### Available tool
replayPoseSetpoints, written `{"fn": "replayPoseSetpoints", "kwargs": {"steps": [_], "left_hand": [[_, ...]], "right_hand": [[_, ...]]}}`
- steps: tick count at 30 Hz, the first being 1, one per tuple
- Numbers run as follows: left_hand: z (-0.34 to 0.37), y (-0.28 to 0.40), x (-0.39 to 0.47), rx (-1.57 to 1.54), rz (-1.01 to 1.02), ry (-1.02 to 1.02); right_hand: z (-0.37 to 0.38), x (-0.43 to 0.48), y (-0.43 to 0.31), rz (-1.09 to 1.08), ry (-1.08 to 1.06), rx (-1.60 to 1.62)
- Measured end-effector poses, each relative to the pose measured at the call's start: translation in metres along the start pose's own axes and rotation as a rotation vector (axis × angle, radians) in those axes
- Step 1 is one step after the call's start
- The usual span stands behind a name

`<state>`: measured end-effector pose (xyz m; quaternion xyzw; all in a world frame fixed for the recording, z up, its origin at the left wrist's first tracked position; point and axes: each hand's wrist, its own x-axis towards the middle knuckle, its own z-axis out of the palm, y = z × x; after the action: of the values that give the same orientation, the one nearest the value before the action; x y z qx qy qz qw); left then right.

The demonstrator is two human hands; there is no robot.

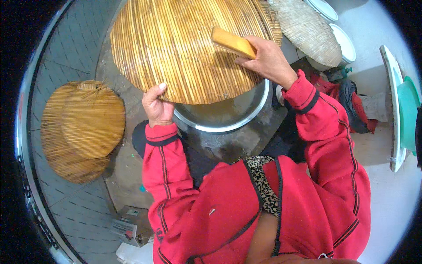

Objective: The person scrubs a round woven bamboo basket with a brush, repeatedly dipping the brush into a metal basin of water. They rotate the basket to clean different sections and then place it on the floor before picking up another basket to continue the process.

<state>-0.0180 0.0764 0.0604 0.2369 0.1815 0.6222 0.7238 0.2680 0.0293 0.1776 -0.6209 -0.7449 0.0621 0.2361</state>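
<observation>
A large round mat of bound stalks (178,49) is tilted up before me over a metal basin (217,128). My left hand (156,104) grips its lower left edge, thumb on the upper face. In my right hand (268,59) is a brush with a yellowish wooden back (234,43); it lies against the mat's right part, bristles mostly hidden beneath. Cloudy brownish water (227,110) shows in the basin below the mat's lower edge. The mat hides the basin's far side.
Two more round stalk mats (94,122) lie overlapped at the left. A greyish stalk disc (306,33) rests near white buckets (344,43) at the upper right. A cardboard box (132,226) stands at lower left. A green basin (407,114) and a white board (392,109) are at far right.
</observation>
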Motion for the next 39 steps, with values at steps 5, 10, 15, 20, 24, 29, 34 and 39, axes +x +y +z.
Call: {"fn": "replayPoseSetpoints", "kwargs": {"steps": [5, 10, 15, 20, 24, 29, 34, 39], "left_hand": [[-0.003, 0.004, 0.001, 0.021, -0.033, -0.019], [-0.003, 0.006, 0.0, 0.027, -0.054, -0.041], [0.005, 0.011, -0.004, -0.006, -0.043, -0.038], [0.004, 0.011, -0.004, -0.031, -0.068, -0.048], [0.008, 0.011, -0.006, 0.012, -0.103, -0.044], [0.014, 0.011, -0.006, 0.035, -0.12, -0.029], [0.017, 0.013, -0.008, 0.07, -0.074, -0.094], [0.016, 0.009, -0.006, 0.06, -0.096, -0.076]], "right_hand": [[0.01, 0.006, 0.003, -0.156, -0.088, -0.043], [0.005, 0.011, 0.004, -0.223, -0.165, -0.086], [0.003, 0.011, 0.011, -0.257, -0.165, -0.054], [-0.003, 0.003, 0.009, -0.381, -0.189, -0.033], [0.001, 0.014, 0.019, -0.315, -0.179, -0.067], [-0.008, 0.024, 0.035, -0.241, -0.062, 0.058], [-0.017, 0.01, 0.029, -0.308, -0.217, -0.03], [-0.017, -0.007, 0.021, -0.303, -0.295, -0.054]]}}
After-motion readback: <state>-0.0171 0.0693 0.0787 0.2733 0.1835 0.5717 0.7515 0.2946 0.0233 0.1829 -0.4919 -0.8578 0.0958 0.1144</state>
